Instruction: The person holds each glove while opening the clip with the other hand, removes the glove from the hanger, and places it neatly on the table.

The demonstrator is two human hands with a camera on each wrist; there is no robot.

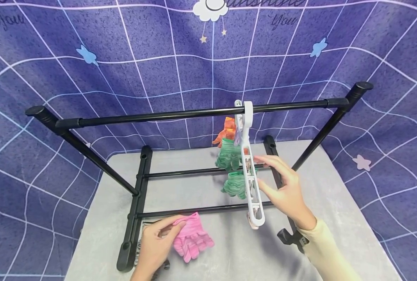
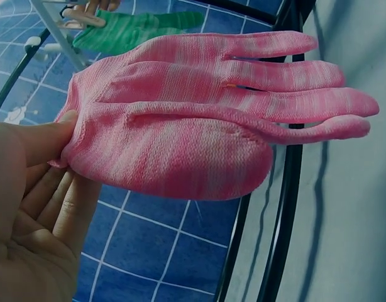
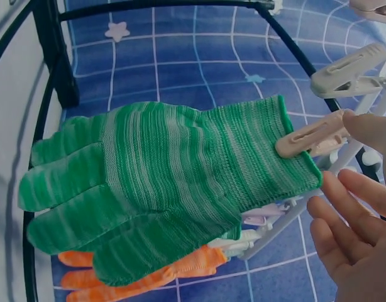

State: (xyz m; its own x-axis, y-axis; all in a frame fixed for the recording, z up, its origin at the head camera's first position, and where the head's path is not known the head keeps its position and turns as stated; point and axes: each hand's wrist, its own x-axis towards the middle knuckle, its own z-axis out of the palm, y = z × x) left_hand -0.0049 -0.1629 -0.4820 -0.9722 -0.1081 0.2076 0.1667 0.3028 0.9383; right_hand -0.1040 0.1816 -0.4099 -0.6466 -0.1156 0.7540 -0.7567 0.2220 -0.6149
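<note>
My left hand [image 1: 154,244] pinches a pink knitted glove [image 1: 191,237] by its cuff, low in front of the rack. In the left wrist view the glove's fingers point right. A white clip hanger [image 1: 248,113] hooks over the top bar and points toward me. Green striped gloves [image 1: 236,183] and an orange glove [image 1: 229,130] hang from it. Beside the hanger is my right hand [image 1: 288,193], thumb and fingers apart. Its thumb is at the tail of a beige clip [image 3: 311,134], which bites the cuff of the nearer green glove.
The black rack's top bar [image 1: 159,116] spans the view, with a lower crossbar [image 1: 201,210] near the front. A black-and-white striped item [image 1: 138,249] lies partly hidden by my left hand. Another grey clip [image 3: 347,69] shows on the hanger. Behind hangs a purple-blue patterned curtain [image 1: 152,74].
</note>
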